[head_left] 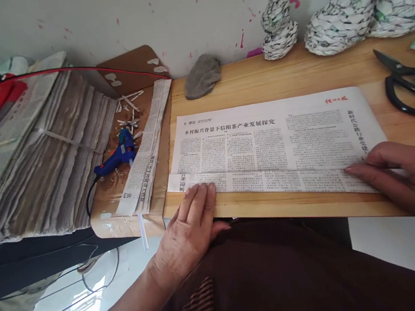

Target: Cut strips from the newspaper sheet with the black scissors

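Note:
A newspaper sheet point(253, 143) lies flat on the wooden table, with a narrow strip folded over along its near edge. My left hand point(187, 227) rests on the near left part of that fold, fingers stretched out flat and thumb apart. At the right end, my right hand point(403, 172) pinches the folded edge between thumb and fingers; some fingertips are hidden. To the left of the sheet, long folded newspaper strips point(151, 148) lie on a brown board, beside a blue glue gun point(115, 157) with a clear glue stick.
A tall newspaper stack point(79, 118) stands at the left. Black-handled scissors point(412, 83) lie at the right. Woven paper shapes point(343, 18) line the wall on the wooden table point(242, 79), and a grey cloth point(203, 76) sits behind the sheet. Paper scraps point(131, 107) lie near the glue gun.

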Motion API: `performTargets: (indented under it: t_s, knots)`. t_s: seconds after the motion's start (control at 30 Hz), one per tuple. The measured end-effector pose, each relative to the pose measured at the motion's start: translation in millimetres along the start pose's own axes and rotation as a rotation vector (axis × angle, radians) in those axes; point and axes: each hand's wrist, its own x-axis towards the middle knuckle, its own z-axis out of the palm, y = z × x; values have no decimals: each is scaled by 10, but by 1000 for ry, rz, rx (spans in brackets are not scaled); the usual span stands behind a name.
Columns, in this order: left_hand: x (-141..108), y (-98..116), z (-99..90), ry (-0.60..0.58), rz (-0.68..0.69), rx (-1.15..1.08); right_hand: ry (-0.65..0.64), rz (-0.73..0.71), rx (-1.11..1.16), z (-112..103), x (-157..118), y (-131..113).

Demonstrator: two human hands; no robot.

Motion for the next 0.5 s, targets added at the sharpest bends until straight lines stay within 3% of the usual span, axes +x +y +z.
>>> performTargets:
  t_s: [0.2,0.3,0.5]
  knots:
    - [0,34,-25,-13,39,29,-26,-45,-53,-117,21,-123]
    - [26,44,-55,-10,35,23,-35,-15,-104,-130,16,-152]
    - [77,32,-82,-24,68,42,0,-96,-81,-113,2,-125]
